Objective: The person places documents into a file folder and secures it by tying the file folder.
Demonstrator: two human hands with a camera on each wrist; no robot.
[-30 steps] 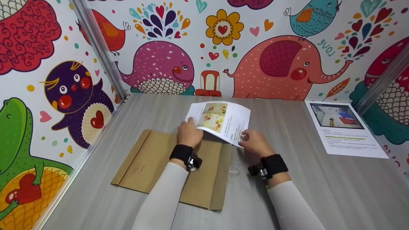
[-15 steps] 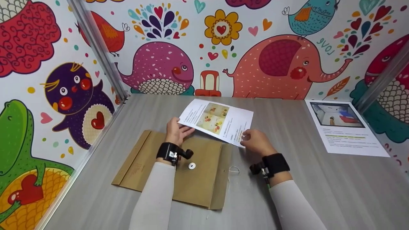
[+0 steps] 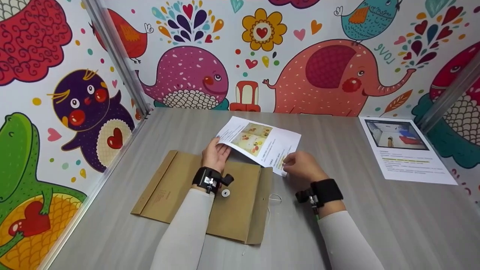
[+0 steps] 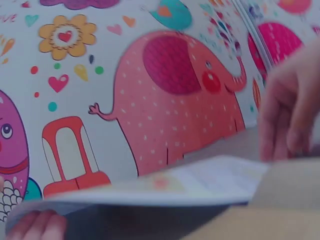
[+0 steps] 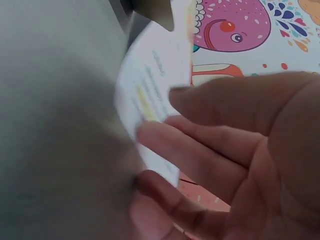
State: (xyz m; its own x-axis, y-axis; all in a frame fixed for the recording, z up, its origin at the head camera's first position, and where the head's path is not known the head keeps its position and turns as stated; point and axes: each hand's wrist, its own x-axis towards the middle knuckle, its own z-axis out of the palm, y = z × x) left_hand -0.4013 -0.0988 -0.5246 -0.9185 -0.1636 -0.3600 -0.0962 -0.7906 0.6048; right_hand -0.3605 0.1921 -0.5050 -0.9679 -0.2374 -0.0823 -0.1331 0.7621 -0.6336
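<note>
A printed white sheet (image 3: 285, 140) with a yellowish picture is held above the table, its near edge arched up over a brown paper file envelope (image 3: 236, 210). My left hand (image 3: 214, 155) grips the sheet's left edge, thumb at the edge and fingers underneath; the left wrist view shows those fingertips (image 4: 37, 227) below the paper (image 4: 200, 182). At the near right corner is my right hand (image 3: 303, 167), its fingertips right at the paper. Seen from the right wrist, the thumb (image 5: 215, 105) stands apart from the loosely bent fingers, which overlap the sheet (image 5: 150, 85).
The envelope has a white round button (image 3: 225, 193) and a loose white string (image 3: 275, 198) at its right flap. Another printed sheet (image 3: 416, 174) lies at the table's right side. Cartoon-printed walls (image 3: 258, 67) enclose the grey table (image 3: 375, 221) at back and sides.
My left hand shifted left off the sheet's near edge, turned palm up and took its left edge, then moved slightly right. The sheet flattened, then its left side bent again. My right hand barely moved.
</note>
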